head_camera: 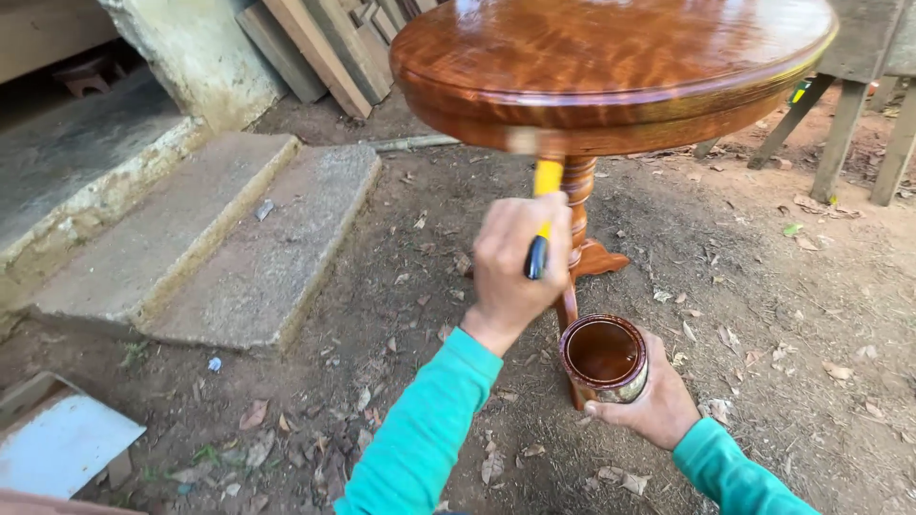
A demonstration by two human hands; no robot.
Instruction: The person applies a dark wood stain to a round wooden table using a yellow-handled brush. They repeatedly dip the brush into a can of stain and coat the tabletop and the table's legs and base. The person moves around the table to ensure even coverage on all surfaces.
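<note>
Fingers of our left hand (515, 262) wrap a yellow-and-black-handled brush (542, 219), its tip at the underside rim of the glossy round reddish-brown wooden table (611, 67). Our right hand (654, 401) grips a small round tin of brown varnish (603, 358) beside the turned pedestal (578, 205). We note bare dirt ground (763, 315) and concrete steps (219, 238) to the left.
</note>
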